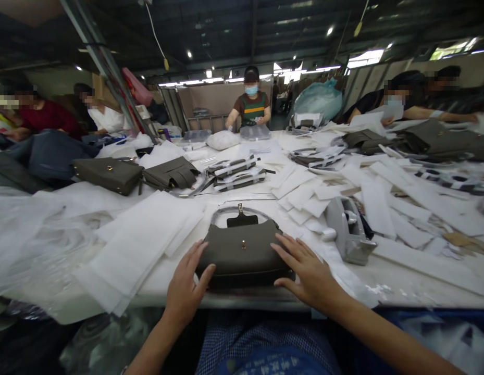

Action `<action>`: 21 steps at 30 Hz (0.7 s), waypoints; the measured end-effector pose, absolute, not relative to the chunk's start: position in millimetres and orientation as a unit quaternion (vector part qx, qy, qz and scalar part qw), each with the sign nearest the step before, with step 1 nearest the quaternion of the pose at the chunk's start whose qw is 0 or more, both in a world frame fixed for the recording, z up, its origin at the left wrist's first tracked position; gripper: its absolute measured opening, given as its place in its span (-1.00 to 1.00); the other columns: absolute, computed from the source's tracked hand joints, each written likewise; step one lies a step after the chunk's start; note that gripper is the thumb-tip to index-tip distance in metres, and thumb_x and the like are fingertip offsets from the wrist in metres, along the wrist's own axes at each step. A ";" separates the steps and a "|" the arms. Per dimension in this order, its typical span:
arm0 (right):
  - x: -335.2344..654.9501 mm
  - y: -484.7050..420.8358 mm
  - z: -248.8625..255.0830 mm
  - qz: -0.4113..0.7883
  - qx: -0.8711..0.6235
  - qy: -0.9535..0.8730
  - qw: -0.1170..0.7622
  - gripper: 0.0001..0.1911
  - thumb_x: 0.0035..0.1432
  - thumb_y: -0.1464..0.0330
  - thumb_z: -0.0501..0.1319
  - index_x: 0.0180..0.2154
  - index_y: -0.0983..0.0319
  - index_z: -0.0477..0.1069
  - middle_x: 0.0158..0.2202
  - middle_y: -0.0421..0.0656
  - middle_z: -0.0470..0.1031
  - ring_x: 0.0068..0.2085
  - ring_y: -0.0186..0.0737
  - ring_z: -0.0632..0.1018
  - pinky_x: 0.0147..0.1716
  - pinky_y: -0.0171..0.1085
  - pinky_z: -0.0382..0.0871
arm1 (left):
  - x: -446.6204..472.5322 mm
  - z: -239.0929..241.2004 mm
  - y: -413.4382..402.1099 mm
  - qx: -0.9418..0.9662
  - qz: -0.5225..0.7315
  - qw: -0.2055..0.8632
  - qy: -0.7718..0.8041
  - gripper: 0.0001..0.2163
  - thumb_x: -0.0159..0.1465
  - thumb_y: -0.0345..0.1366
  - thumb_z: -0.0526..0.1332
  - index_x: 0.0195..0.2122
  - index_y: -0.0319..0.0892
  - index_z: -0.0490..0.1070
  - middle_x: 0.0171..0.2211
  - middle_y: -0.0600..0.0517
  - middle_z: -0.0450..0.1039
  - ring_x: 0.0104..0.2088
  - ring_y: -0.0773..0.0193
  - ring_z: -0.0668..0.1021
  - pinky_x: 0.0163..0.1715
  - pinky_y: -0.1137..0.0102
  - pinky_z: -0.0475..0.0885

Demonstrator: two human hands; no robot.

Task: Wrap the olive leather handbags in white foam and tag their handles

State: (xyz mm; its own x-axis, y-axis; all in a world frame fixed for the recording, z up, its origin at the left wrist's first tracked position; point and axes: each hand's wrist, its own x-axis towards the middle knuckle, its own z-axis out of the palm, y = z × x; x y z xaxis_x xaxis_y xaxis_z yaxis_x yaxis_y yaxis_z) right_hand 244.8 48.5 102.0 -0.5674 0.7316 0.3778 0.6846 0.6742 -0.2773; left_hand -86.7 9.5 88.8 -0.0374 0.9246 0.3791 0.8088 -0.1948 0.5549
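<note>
A dark olive handbag (242, 255) lies near the table's front edge, right before me. Its small gold clasp (244, 244) shows in the middle, and a dark tab (242, 220) with a gold fitting sticks up at its far side. Behind the tab curves a wrapped handle. My left hand (187, 284) rests at the bag's left end, fingers stretched and thumb apart. At the right end, my right hand (304, 265) has its fingers spread, the tips at the bag's side. Neither hand is wrapped round the bag.
A grey tape dispenser (349, 229) stands to the right. White foam sheets (136, 245) lie at left, with more sheets (382, 192) at right. Other olive bags (109, 174) and wrapped straps (239, 172) lie farther back. A masked person (251, 107) works across the table; others sit at both sides.
</note>
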 end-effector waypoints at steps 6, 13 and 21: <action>222.4 71.8 110.3 0.030 -0.306 -0.941 0.144 -0.13 0.11 0.22 0.35 0.36 0.15 0.04 0.36 0.00 0.15 0.35 0.17 0.17 0.31 0.21 0.03 | -66.3 109.5 39.8 0.878 0.098 0.022 0.468 -0.25 0.21 0.08 0.28 0.37 0.07 0.03 0.36 -0.01 0.12 0.32 -0.03 0.23 0.31 0.03 0.10; 225.1 73.7 69.2 0.003 -0.292 -0.949 0.116 -0.35 0.25 0.55 0.10 0.31 0.03 0.16 0.31 -0.19 0.27 0.31 0.01 0.28 0.25 0.10 0.20 | -66.3 64.7 31.6 0.895 0.103 -0.053 0.431 -0.44 0.35 -0.49 0.07 0.34 0.07 0.09 0.31 0.07 0.22 0.29 0.12 0.30 0.22 0.14 0.29; 230.2 64.0 55.2 0.027 -0.293 -0.946 0.135 -0.37 0.24 0.17 0.22 0.30 0.09 0.20 0.33 -0.05 0.21 0.29 0.10 0.30 0.21 0.13 0.26 | -54.0 43.4 8.2 0.869 0.130 -0.005 0.478 -0.44 0.37 0.00 0.09 0.36 0.19 -0.01 0.41 0.01 -0.05 0.38 -0.08 0.08 0.28 -0.18 0.04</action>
State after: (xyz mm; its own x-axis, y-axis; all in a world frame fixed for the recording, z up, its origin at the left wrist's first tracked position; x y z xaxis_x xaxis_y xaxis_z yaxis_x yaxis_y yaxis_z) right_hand 230.2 64.0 55.2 -0.7920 0.5617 0.2390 0.5471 0.8269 -0.1303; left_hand -54.0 8.2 43.4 0.5091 0.8292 0.2306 0.8320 -0.5428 0.1150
